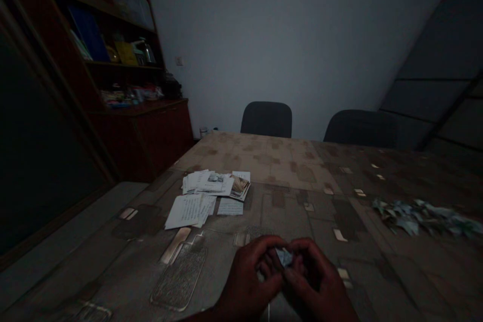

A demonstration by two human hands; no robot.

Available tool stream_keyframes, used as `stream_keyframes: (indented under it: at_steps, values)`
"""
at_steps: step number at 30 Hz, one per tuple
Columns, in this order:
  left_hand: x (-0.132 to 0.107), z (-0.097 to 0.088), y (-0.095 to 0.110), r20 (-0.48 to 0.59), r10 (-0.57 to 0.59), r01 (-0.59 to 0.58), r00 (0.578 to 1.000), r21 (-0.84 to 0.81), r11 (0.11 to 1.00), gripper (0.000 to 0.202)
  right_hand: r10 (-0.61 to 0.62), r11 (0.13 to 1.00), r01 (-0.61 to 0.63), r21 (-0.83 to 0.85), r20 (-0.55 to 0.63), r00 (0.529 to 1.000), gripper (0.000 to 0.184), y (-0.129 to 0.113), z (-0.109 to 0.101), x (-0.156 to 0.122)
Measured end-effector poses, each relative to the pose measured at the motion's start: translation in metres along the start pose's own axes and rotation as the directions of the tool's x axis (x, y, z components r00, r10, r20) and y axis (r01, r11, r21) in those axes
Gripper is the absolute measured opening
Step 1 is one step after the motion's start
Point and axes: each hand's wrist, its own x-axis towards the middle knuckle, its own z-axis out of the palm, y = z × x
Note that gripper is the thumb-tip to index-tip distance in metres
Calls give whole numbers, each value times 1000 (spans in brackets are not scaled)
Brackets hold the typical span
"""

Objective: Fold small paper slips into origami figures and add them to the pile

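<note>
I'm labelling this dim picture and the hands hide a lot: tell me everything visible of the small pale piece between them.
The pale piece is small, whitish with a bluish-grey tint, and looks like thin paper, perhaps folded, with angular edges. It sits in the grip of the left hand and right hand, over the near part of the patterned table surface. Both hands partly cover it, so its full shape can't be told; any print is too dim to read.

2 hands (247, 274) (326, 276) around a pale piece (284, 256)
</note>
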Motion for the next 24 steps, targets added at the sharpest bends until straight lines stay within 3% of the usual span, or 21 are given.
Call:
stream_keyframes:
  at_steps: [7,19,24]
  values:
    - [0,1,2,-5,-4,4,1000,16,1000,37,-30,994,37,-107,69,997,16,2,-5,1]
    - [-2,-1,-6,-22,-21,18,1000,-144,989,40,-22,999,18,35,110,994,26,-2,-6,2]
    - [0,0,-8,-52,-16,7,998,-169,986,43,-43,999,41,13,126,991,27,-4,-6,3]
